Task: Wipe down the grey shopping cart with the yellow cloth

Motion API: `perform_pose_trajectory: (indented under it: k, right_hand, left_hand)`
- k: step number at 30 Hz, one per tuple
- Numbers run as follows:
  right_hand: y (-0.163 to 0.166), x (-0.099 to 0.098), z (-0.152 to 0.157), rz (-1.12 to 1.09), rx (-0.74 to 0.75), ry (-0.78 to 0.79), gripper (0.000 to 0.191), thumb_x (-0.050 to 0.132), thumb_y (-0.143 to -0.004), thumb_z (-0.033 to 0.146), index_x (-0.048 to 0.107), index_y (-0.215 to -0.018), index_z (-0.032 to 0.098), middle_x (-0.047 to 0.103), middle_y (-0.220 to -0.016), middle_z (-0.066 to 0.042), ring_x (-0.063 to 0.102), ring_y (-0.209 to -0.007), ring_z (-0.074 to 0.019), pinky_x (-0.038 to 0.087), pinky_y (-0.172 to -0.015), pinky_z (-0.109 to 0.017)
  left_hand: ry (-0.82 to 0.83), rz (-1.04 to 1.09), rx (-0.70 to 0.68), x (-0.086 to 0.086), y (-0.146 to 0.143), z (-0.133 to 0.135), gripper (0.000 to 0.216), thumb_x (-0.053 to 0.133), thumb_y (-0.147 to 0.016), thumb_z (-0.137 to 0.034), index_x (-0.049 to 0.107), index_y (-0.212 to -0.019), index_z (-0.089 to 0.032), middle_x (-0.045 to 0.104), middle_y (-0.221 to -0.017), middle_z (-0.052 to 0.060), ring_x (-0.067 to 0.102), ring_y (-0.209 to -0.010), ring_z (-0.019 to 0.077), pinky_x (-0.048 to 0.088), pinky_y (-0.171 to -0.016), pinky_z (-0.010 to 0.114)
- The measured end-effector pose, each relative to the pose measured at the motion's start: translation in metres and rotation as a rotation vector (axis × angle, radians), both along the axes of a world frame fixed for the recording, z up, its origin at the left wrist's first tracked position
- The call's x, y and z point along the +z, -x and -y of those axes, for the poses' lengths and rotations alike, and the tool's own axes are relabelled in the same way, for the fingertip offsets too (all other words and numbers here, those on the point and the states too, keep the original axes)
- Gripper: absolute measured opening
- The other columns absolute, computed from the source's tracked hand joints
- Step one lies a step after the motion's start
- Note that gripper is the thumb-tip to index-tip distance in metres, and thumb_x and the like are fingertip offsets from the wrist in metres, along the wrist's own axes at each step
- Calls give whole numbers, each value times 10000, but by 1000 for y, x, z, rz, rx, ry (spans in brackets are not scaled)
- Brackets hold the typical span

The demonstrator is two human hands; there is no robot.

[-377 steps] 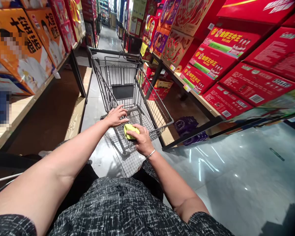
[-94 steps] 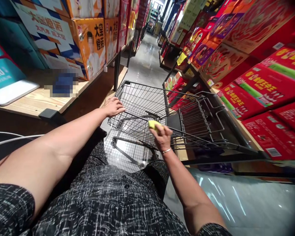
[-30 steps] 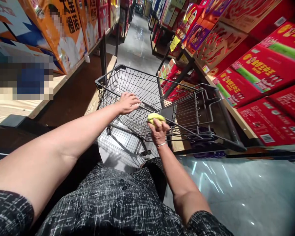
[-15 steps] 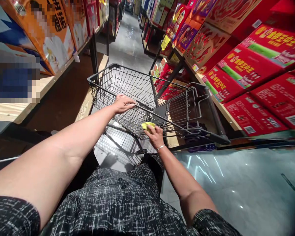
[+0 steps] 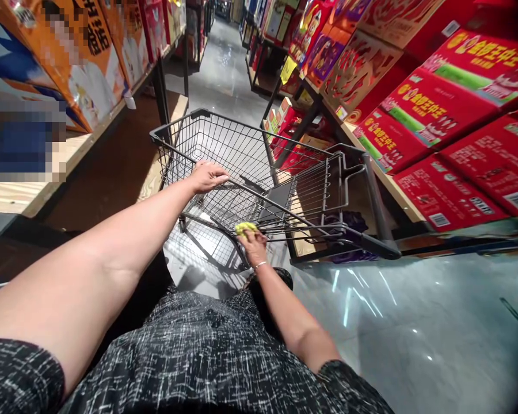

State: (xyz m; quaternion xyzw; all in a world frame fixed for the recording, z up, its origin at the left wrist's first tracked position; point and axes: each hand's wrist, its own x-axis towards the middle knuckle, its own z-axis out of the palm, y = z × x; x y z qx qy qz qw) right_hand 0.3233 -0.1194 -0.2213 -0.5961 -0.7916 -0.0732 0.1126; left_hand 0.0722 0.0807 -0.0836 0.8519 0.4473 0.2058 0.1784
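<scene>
A dark wire shopping cart stands sideways in front of me, its handle to the right. My left hand is closed over the near top rail of the basket. Lower down, my right hand has a yellow-green cloth bunched in its fingers. That cloth is against the near side of the basket, by its lower wires. The palm side of each hand is hidden. A grey panel lies in the basket towards the handle end.
Wooden shelving with orange boxes runs along the left. Stacked red cartons fill the shelves on the right. Beyond the cart, an aisle of shiny grey floor leads away between the racks.
My right hand has slid left and slightly down along the basket's side with the cloth. My left hand has shifted slightly left in view, still on the rail.
</scene>
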Motion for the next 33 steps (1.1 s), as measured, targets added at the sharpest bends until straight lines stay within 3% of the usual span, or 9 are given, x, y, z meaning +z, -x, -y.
perform_pose_trajectory:
  k: [3, 7, 10, 13, 16, 19, 23, 28, 33]
  right_hand:
    - [18, -31, 3, 13, 119, 152, 175, 600, -919, 241, 746, -1014, 258, 664, -1248, -40, 477, -1173, -233, 393, -939, -358]
    - [7, -28, 10, 37, 159, 201, 239, 551, -945, 233, 726, -1097, 292, 631, -1324, -15, 469, -1217, -239, 376, -974, -376]
    - [-16, 1, 23, 86, 155, 81, 298, 566, -934, 218, 712, -1153, 358, 619, -1345, 13, 495, -1176, -236, 395, -948, -381]
    - [-43, 49, 46, 94, 119, -241, 301, 627, -907, 204, 730, -1097, 414, 636, -1300, 35, 483, -1179, -233, 405, -934, -381]
    - [-63, 102, 69, 19, -21, -613, 312, 691, -871, 203, 734, -1092, 420, 628, -1260, 7, 439, -1224, -248, 419, -969, -393]
    - [-67, 132, 75, -75, -218, -794, 309, 686, -868, 197, 743, -1108, 384, 573, -1291, -52, 395, -1256, -291, 428, -987, -450]
    - [-39, 109, 54, -86, -379, -588, 290, 608, -915, 207, 755, -1098, 377, 579, -1272, -76, 406, -1235, -311, 361, -1010, -535]
    - [6, 69, 28, 15, -130, -59, 309, 594, -937, 241, 724, -1130, 445, 599, -1341, 6, 466, -1175, -251, 407, -916, -406]
    - [11, 129, 37, 25, -64, -353, 325, 626, -917, 237, 716, -1151, 443, 604, -1344, 13, 439, -1194, -255, 385, -962, -411]
  left_hand:
    - [1, 2, -13, -2, 2, 1, 331, 491, -930, -506, 736, -1018, -302, 741, -1102, -11, 551, -1105, 230, 186, -1130, 471]
    - [15, 23, -22, -4, 10, -4, 339, 488, -926, -527, 738, -992, -308, 742, -1106, -16, 543, -1130, 234, 172, -1143, 483]
    - [37, 35, -16, -4, 18, -12, 342, 505, -912, -526, 745, -985, -293, 741, -1102, -15, 533, -1158, 236, 144, -1165, 477]
    - [74, 20, 1, 3, 24, -18, 360, 527, -886, -530, 756, -964, -264, 731, -1105, -3, 517, -1200, 248, 137, -1180, 464]
    - [88, -6, 46, 16, 18, -10, 405, 540, -862, -574, 761, -938, -243, 709, -1145, 23, 486, -1254, 273, 126, -1182, 499]
    - [76, -16, 9, 30, -7, 14, 424, 511, -882, -594, 750, -1035, -280, 643, -1293, 23, 418, -1333, 296, 129, -1163, 558]
    - [-5, -6, -219, 34, -50, 57, 434, 528, -901, -499, 630, -1286, -326, 615, -1336, 13, 442, -1324, 257, 151, -1171, 518]
    - [-103, -4, -299, 18, -69, 76, 475, 605, -861, -380, 570, -1327, -297, 613, -1290, 39, 497, -1277, 242, 18, -1203, 549]
    - [-146, 51, -254, 7, -62, 67, 350, 556, -902, -414, 613, -1220, -279, 629, -1212, 38, 512, -1238, 242, -34, -1207, 577]
